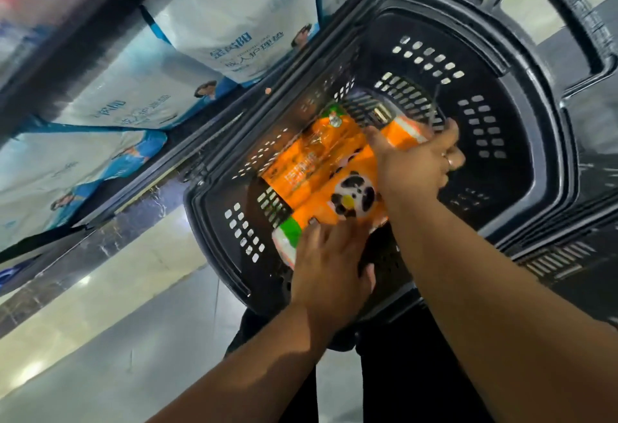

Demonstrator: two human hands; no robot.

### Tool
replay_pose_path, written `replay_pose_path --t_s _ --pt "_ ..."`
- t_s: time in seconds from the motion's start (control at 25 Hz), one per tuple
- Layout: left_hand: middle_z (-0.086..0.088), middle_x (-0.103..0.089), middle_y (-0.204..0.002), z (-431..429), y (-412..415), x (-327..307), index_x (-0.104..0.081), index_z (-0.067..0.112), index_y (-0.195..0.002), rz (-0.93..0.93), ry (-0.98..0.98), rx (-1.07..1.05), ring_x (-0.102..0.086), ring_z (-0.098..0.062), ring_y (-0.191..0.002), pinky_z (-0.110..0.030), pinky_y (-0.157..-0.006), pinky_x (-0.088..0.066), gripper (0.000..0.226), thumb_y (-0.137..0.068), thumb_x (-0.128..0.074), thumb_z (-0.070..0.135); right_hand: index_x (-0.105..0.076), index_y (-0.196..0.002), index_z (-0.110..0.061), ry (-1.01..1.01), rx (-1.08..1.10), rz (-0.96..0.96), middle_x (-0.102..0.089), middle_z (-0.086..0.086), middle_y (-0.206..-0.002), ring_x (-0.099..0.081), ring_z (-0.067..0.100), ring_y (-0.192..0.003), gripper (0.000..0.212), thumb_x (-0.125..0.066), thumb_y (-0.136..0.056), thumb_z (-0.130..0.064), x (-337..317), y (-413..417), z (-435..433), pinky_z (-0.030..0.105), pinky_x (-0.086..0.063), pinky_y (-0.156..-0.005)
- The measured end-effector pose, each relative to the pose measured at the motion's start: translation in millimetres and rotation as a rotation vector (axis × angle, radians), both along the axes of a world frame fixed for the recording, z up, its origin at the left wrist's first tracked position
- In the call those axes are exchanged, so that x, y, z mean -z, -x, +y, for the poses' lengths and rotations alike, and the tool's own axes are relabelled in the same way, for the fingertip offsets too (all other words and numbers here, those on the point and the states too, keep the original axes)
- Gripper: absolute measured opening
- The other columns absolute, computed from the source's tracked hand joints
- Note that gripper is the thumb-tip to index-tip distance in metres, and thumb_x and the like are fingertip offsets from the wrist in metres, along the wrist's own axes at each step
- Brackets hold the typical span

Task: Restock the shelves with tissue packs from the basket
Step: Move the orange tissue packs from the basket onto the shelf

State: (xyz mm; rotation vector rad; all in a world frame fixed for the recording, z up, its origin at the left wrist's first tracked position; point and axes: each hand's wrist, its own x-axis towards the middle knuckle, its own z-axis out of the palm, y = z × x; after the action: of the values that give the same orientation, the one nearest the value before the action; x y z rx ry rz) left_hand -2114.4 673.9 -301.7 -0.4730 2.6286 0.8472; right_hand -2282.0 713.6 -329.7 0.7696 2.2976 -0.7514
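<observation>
A shop aisle with a pale, glossy floor (pixel 100 339) runs beneath the camera, and a low shelf at the left holds big white-and-blue packs (pixel 234 21) standing in a row. Just beside that shelf sits a black perforated basket (pixel 535 128), and the orange tissue pack (pixel 314 172) lies on its bottom, slanted across the middle.

Both hands are on it. The right hand (pixel 414 165) clasps the far end, thumb on top and fingers curled over the far edge. The left hand (pixel 331 265) lies on the near end with its fingers spread and nearly straight, the thumb hanging off the edge; whether it reaches under the pack I cannot tell.

The pack looks like a film-wrapped bundle of soft tissue, so it is probably light for its bulk and will give under pressure. The shiny film is likely slick (it shows glare along the top), so a one-handed pinch could slide or tear the wrapper. Holding it by the two ends, palms squeezing gently inward, seems the safest hold, with the near hand's thumb tucked beneath before the lift. Nothing in it looks breakable, though crushed corners would spoil it for display.
</observation>
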Motion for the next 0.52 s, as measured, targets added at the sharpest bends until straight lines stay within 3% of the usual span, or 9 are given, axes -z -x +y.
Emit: replay_pose_path --t_s 0.24,0.36,0.44,0.52 --pt "-0.003 -0.053 -0.13 15 -29 -1 -0.051 0.017 -0.133 -0.052 -0.11 0.15 -0.048 -0.023 -0.111 -0.044 -0.098 -0.046 0.059 -0.078 -0.058 0.037 -0.02 -0.142 -0.033 -0.151 0.023 -0.072 -0.006 0.008 -0.151 -0.027 0.037 -0.131 0.103 -0.08 -0.062 -0.058 -7 -23 13 0.048 -0.043 -0.092" --pt "-0.001 -0.056 -0.127 -6 -26 5 -0.055 0.019 -0.13 -0.006 -0.186 0.115 -0.052 -0.022 -0.113 -0.04 -0.097 -0.046 0.048 -0.083 -0.056 0.032 -0.022 -0.14 -0.032 -0.137 0.013 -0.088 -0.017 0.013 -0.147 -0.036 0.04 -0.126 0.095 -0.078 -0.065 -0.053 -2 -18 9 0.046 -0.043 -0.084" --pt "-0.004 -0.058 -0.123 -30 -18 13 -0.059 0.017 -0.125 0.014 -0.117 0.109 -0.054 -0.025 -0.111 -0.042 -0.091 -0.048 0.039 -0.087 -0.061 0.025 -0.025 -0.135 -0.031 -0.12 0.034 -0.095 -0.028 0.014 -0.14 -0.043 0.041 -0.12 0.087 -0.077 -0.067 -0.047 -2 -18 12 0.044 -0.042 -0.08" --pt "-0.007 -0.051 -0.132 -51 -8 16 -0.054 0.018 -0.133 -0.098 -0.063 0.042 -0.048 -0.027 -0.119 -0.046 -0.099 -0.047 0.046 -0.09 -0.063 0.027 -0.027 -0.13 -0.032 -0.106 0.062 -0.073 -0.03 0.012 -0.135 -0.046 0.038 -0.116 0.083 -0.078 -0.066 -0.046 -7 -20 22 0.045 -0.048 -0.084"
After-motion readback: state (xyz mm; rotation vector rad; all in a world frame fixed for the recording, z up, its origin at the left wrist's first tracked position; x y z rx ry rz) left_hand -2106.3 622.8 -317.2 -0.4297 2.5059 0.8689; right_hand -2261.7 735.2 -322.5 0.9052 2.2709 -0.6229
